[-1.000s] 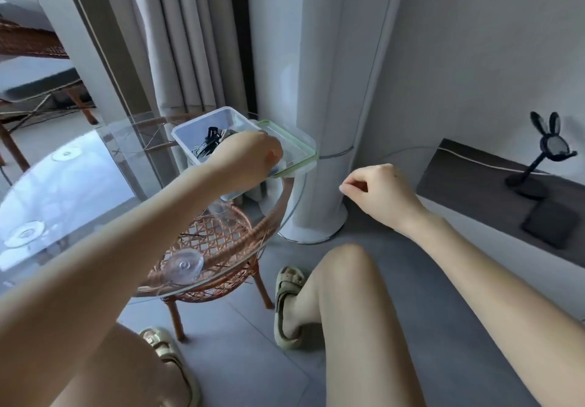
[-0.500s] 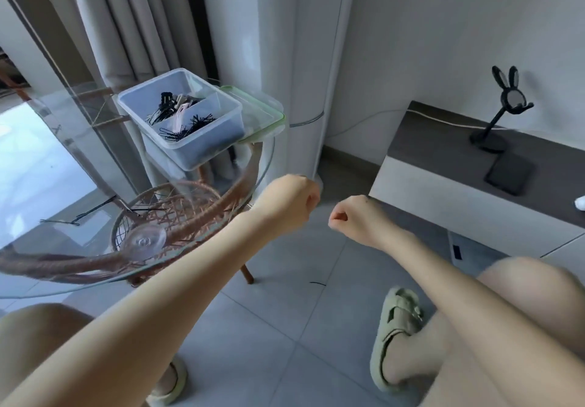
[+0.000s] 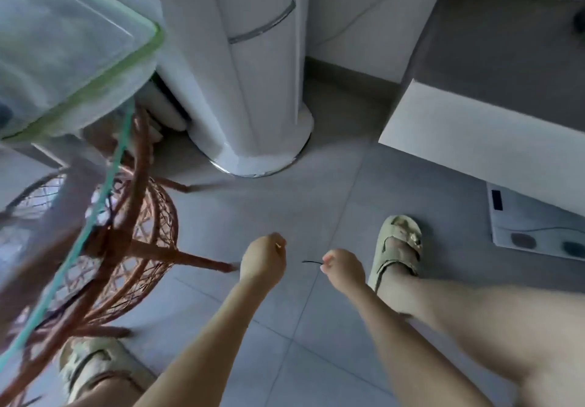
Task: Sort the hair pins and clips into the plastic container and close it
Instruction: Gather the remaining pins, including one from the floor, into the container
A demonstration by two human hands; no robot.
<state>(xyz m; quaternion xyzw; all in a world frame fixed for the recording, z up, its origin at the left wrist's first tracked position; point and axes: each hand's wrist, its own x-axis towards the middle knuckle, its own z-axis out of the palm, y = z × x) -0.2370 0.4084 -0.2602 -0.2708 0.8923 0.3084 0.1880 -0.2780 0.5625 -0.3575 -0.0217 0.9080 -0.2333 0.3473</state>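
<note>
- We note the right hand (image 3: pixel 343 269) low over the floor, fingertips pinched on a black hair pin (image 3: pixel 311 262).
- The pin juts toward the left hand (image 3: pixel 262 259), fist closed, contents unclear.
- Container lid (image 3: pixel 79 42) sits far upper left.

Hairpin (image 3: pixel 311 262) seemingly on tiled floor (image 3: pixel 259 216)

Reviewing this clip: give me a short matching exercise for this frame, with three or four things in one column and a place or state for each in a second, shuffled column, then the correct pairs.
Things:
1. hair pin
2. left hand
3. container lid
4. sandal

Places or states:
A. on the glass table, upper left of the view
B. pinched at the right hand's fingertips, low over the floor tiles
C. on a foot, just right of the right hand
D. a loose fist near the table's wicker leg

Pairs: 1-B, 2-D, 3-A, 4-C
</note>
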